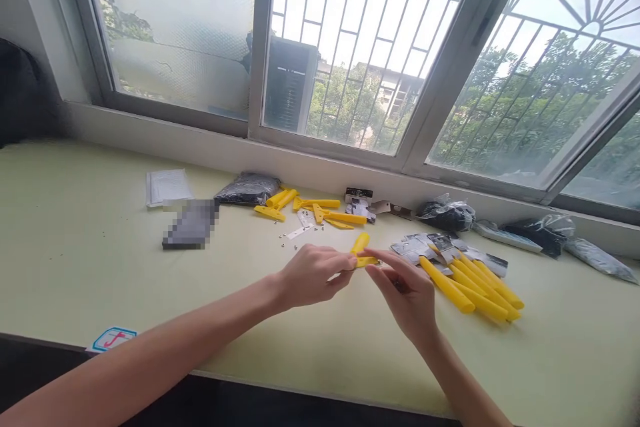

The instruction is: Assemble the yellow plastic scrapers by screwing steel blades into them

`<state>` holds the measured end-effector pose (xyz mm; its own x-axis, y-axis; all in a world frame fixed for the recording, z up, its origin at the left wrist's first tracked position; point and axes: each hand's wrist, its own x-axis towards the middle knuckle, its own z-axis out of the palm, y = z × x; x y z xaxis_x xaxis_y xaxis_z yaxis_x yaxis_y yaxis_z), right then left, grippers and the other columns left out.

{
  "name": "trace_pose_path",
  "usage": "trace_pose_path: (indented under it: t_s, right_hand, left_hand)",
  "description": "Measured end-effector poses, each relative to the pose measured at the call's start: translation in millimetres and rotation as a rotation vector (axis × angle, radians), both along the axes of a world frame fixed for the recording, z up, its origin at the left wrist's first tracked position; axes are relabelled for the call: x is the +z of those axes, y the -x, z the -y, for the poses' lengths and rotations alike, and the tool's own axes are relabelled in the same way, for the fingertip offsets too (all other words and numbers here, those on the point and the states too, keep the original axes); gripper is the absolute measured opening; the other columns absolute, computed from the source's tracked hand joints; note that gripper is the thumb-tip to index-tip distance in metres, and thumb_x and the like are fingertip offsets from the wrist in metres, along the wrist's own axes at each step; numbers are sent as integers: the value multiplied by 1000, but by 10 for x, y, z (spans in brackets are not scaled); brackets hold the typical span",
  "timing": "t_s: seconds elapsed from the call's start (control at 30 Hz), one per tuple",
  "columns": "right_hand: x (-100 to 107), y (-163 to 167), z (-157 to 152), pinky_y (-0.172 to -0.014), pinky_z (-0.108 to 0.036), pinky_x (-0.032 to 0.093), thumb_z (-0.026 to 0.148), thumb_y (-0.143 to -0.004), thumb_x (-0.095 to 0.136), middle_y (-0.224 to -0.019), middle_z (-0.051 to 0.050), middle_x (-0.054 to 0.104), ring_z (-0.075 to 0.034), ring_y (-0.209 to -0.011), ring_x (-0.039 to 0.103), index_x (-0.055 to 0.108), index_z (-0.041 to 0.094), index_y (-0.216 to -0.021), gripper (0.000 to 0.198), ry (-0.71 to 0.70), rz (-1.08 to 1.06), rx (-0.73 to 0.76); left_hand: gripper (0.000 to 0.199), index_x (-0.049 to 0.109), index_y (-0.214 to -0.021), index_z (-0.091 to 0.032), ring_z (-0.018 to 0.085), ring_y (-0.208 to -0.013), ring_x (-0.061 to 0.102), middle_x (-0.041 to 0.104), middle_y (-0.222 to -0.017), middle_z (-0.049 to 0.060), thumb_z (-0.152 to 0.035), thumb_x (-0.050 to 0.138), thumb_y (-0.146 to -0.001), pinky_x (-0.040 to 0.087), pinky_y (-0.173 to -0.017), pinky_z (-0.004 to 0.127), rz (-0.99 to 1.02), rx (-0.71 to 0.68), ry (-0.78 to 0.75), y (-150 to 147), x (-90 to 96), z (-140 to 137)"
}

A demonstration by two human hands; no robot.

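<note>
Over the table, my left hand (317, 273) is closed round one end of the head of a yellow T-shaped scraper (361, 242), whose handle points away from me. My right hand (407, 287) pinches the other end of that head with thumb and index finger; whether a small part is between them is hidden. Beyond my hands lie more yellow scraper pieces (345, 218), with several small metal screws (283, 245) and a thin pale strip (300, 233) scattered nearby. To the right of my right hand is a pile of yellow scrapers (480, 290) with printed cards.
A blurred dark box (190, 225), white packets (167, 187) and a black plastic-wrapped bag (249, 188) lie at the left. Printed cards (360, 205) and bagged dark items (447, 213) line the window wall. A sticker (114, 339) marks the table's front edge.
</note>
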<state>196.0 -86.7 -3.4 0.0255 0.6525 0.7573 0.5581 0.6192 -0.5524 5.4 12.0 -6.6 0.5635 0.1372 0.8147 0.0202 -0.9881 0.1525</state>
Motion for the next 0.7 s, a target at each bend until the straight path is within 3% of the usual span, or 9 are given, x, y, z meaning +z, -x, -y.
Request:
trace_pose_path:
  t_s: [0.13,0.27,0.37,0.57,0.7]
  right_hand:
    - [4,20,-9,-46,-23,33,21,-95,71,-77,2,73,-8,-49,36,76,29,-124,30,-31,52,-63]
    - [13,46,5,-52,-24,44,23,-95,72,-95,-2,80,-10,-53,48,76,31,-125,32,-22,18,-69]
    - [8,48,9,-56,-24,47,26,-94,72,-97,-2,80,-11,-59,53,76,33,-124,31,13,-38,-66]
    - [-27,54,-28,-45,-23,32,35,-94,72,-99,-3,77,-7,-51,35,77,35,-122,28,156,-241,-34]
    - [-60,61,-36,-44,-24,27,40,-95,71,-78,-1,69,-8,-51,28,77,32,-124,30,203,-275,-25]
  left_hand:
    - [15,64,-85,-19,16,-70,74,79,-81,5,-15,54,-96,55,-67,26,-19,6,-10,7,-24,-21]
    - [14,65,-87,-18,18,-73,73,78,-82,6,-14,54,-96,54,-69,27,-29,15,51,-7,-40,2]
    - [14,64,-86,-18,18,-71,71,76,-80,6,-15,55,-95,52,-66,27,-32,23,127,-23,-34,39]
    - [6,63,-85,-18,15,-69,66,77,-84,4,-16,63,-91,53,-66,26,-14,16,339,-53,1,89]
    - [4,63,-88,-18,12,-70,66,80,-99,4,-16,66,-89,56,-65,24,-15,-20,484,-76,13,116]
